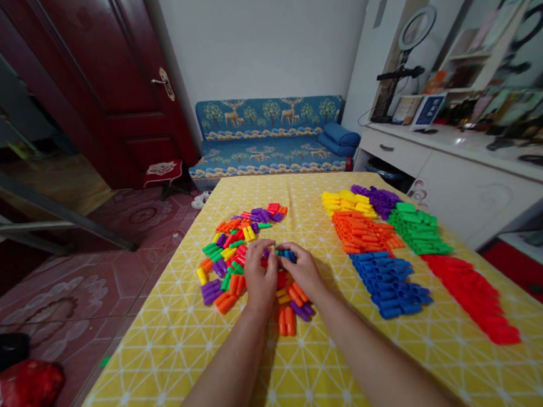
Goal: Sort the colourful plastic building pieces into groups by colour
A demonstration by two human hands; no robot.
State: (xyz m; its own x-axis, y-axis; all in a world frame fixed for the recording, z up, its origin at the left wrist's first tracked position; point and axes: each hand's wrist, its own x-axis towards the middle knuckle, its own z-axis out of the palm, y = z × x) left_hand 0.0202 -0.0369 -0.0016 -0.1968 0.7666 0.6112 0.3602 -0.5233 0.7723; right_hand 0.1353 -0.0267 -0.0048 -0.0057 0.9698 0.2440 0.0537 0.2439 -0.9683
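Observation:
Both my hands are together over a loose mixed pile of coloured plastic tube-shaped pieces (211,291) on the table. My left hand (260,278) has its thumb and fingers curled together; a bit of purple shows by its fingertips, but what it grips is hidden. My right hand (305,268) is closed around a few blue tube pieces (285,254), its fingertips close to the left thumb. Orange tube pieces (286,322) and purple ones (302,311) lie just below the hands.
Sorted heaps lie on the right: yellow (346,202), purple (378,201), orange (363,232), green (417,228), blue (388,285) and red (474,297). A yellow patterned cloth (171,362) covers the table. Beyond stands a blue sofa (267,150); a white dresser (476,178) is at right.

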